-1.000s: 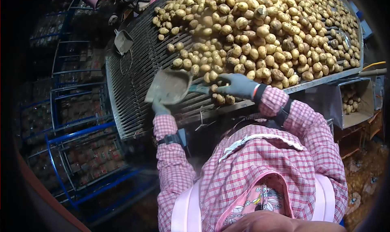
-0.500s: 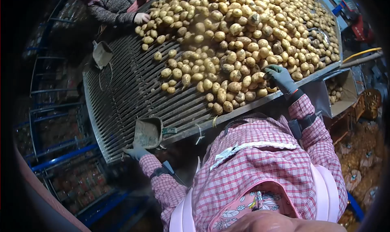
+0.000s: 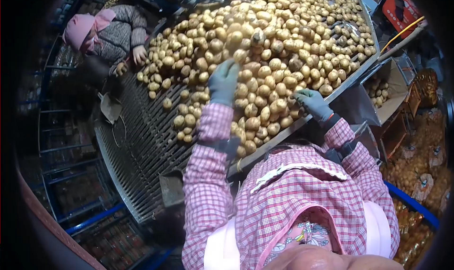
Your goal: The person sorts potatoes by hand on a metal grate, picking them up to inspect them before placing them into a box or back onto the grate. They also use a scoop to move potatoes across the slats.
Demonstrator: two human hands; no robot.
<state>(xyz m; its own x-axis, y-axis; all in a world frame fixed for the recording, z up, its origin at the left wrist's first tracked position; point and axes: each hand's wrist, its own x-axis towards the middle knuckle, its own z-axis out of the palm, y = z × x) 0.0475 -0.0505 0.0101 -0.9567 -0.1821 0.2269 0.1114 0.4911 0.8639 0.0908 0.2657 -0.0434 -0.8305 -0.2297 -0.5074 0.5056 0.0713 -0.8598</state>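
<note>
A large heap of potatoes (image 3: pixel 279 76) lies on a slatted metal sorting table (image 3: pixel 137 142). My left hand (image 3: pixel 223 83), in a grey-green glove, reaches over the middle of the heap. Its fingers are stretched out against the potatoes, with nothing visibly gripped. At the near edge rests my right hand (image 3: pixel 314 103), gloved alike, its fingers lying apart over potatoes by the table rim. What is under its palm is hidden. A scoop (image 3: pixel 172 188) sits at the near rim, partly covered by my left sleeve.
Across the table's left end, a person (image 3: pixel 111 35) has a hand on the potatoes. A second scoop (image 3: pixel 110 108) lies near the far left edge. To the right stands a bin (image 3: pixel 395 88) holding potatoes. Filled net sacks (image 3: pixel 421 187) are at the lower right.
My left hand has left the near rim beside the scoop and moved up and right onto the heap. My right hand stays by the rim. The view has shifted.
</note>
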